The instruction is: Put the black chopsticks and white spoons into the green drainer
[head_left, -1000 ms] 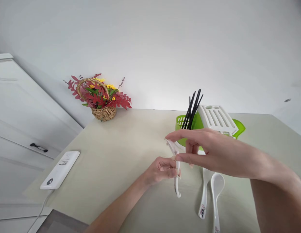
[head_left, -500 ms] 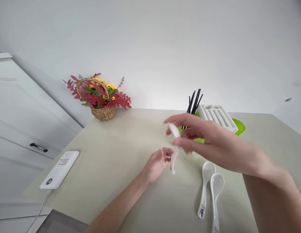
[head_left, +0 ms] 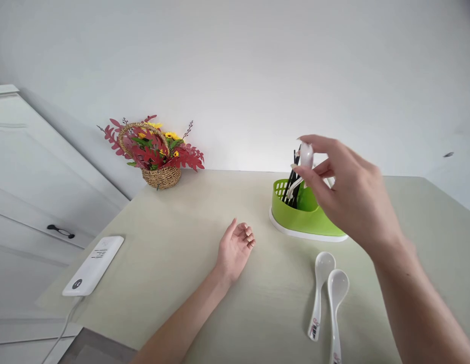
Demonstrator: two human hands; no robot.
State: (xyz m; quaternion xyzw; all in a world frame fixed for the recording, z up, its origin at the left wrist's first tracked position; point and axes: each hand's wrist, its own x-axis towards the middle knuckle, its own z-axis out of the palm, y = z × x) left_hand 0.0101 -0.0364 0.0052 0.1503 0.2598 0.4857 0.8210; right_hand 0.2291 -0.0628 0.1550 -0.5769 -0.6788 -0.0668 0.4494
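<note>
My right hand [head_left: 344, 187] pinches a white soup spoon [head_left: 307, 155] by its bowl, fingers closed round it. The spoon's handle points down and left, over the left part of a green utensil holder [head_left: 295, 218]. Black chopsticks [head_left: 288, 187] lean in that part, right beside the handle. Whether the handle touches the holder, I cannot tell. My left hand [head_left: 234, 250] rests palm up on the table, holding nothing, thumb apart and fingers loosely curled. Two more white spoons, one [head_left: 319, 293] left of the other [head_left: 336, 303], lie side by side below the holder.
A wicker basket of artificial flowers [head_left: 161, 177] stands at the back left by the wall. On the table's [head_left: 174, 242] left edge lies a white power strip or power bank [head_left: 94, 266] with a cable. A white cabinet [head_left: 41, 187] is beyond that edge.
My right hand has carried the spoon up and away from my left hand to above the green holder. My left hand has come off the spoon and turned palm up.
</note>
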